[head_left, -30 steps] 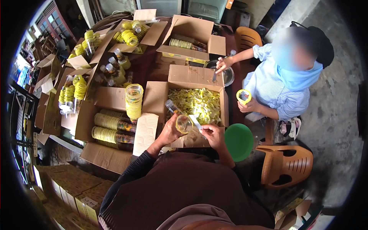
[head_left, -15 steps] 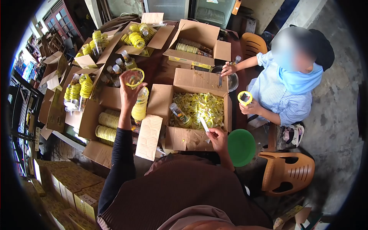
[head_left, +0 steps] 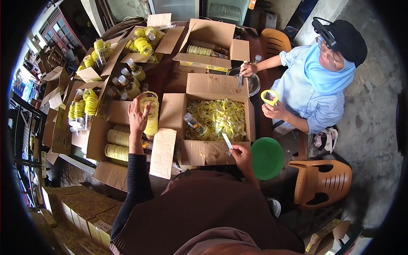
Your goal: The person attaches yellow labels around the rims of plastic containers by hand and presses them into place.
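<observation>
My left hand (head_left: pixel 137 117) is beside a tall stack of clear yellow-rimmed cups (head_left: pixel 152 118), its fingers stretched and apart near the top cup. My right hand (head_left: pixel 242 156) grips a flat white blade (head_left: pixel 227 140) over the near edge of an open cardboard box (head_left: pixel 204 154). Yellow-green shreds or wrappers (head_left: pixel 223 114) fill that box; I cannot tell which. A clear cylinder with a dark, colourful label (head_left: pixel 194 123) leans on them at the left.
Opposite on the right, a person (head_left: pixel 321 91) holds a yellow-rimmed cup (head_left: pixel 269 97) and a flat blade above a metal bowl (head_left: pixel 254 84). A green basin (head_left: pixel 267 158) and an orange chair (head_left: pixel 323 182) stand nearby. Boxes of stacked cups (head_left: pixel 117 137) line the left.
The yellow-rimmed cup in my left hand has come down onto the stack, and my fingers have spread beside it. My right hand keeps the blade in nearly the same place.
</observation>
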Demonstrator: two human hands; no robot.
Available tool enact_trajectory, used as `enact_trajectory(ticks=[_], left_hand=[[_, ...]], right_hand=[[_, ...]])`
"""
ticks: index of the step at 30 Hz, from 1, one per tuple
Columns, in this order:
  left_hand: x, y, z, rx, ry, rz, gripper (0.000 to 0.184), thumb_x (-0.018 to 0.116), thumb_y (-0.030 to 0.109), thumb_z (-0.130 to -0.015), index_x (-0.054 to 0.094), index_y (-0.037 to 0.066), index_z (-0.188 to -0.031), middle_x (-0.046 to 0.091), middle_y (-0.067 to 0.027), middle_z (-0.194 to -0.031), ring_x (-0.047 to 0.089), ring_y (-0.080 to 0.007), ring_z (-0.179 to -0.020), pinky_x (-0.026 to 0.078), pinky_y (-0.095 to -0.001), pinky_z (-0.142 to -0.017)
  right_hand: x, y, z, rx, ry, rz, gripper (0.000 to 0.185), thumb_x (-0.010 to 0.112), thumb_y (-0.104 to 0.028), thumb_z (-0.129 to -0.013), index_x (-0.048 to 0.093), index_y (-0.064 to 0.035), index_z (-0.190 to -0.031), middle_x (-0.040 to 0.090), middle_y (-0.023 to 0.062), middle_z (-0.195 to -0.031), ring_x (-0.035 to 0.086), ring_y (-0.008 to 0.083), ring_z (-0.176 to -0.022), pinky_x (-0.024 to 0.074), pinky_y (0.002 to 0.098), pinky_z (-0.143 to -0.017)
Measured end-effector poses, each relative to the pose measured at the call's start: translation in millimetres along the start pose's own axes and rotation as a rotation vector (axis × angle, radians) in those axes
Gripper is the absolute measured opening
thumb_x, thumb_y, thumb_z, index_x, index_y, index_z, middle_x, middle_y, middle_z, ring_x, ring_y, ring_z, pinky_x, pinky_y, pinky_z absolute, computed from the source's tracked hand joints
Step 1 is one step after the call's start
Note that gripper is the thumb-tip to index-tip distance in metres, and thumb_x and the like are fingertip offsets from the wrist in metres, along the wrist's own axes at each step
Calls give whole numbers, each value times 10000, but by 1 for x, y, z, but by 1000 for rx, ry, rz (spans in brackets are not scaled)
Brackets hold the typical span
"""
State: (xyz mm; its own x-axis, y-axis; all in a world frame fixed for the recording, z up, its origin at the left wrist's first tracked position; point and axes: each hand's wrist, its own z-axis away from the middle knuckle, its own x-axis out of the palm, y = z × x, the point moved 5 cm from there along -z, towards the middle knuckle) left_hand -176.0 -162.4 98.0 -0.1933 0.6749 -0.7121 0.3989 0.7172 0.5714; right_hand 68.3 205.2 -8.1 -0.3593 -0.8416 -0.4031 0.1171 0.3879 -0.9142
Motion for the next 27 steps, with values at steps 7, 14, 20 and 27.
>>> enact_trajectory(ticks=[7, 14, 20, 27], left_hand=[[0, 96, 3, 313, 312, -355, 587, 739, 285, -800, 511, 78, -1299, 471, -131, -1377, 400, -327, -1291, 278, -491, -1063], [186, 77, 75, 715, -315, -311, 401, 580, 111, -834, 573, 92, -1234, 557, -118, -1223, 442, -246, -1283, 248, -535, -1130], [232, 62, 84, 607, -584, -407, 281, 636, 124, -776, 627, 103, -1056, 568, -87, -1112, 492, -255, -1205, 250, -510, -1113], [205, 72, 66, 628, -411, -367, 407, 763, 168, -633, 630, 134, -1016, 589, -57, -1076, 539, -252, -1099, 352, -459, -960]], right_hand=[[-7, -2, 4, 26, 40, -24, 166, 718, -68, -829, 684, 36, -954, 660, 109, -816, 653, 160, -677, 503, 279, -602], [-5, 1, 6, 37, 31, -28, 176, 729, -59, -805, 686, 34, -948, 639, 107, -831, 638, 168, -694, 498, 293, -637], [-11, 0, 10, 107, 42, -30, 170, 729, -79, -812, 684, 24, -940, 658, 84, -821, 611, 133, -697, 486, 284, -648], [-7, 7, 7, 192, 32, -192, 164, 697, -82, -850, 654, 28, -965, 657, 39, -794, 584, 87, -715, 473, 264, -659]])
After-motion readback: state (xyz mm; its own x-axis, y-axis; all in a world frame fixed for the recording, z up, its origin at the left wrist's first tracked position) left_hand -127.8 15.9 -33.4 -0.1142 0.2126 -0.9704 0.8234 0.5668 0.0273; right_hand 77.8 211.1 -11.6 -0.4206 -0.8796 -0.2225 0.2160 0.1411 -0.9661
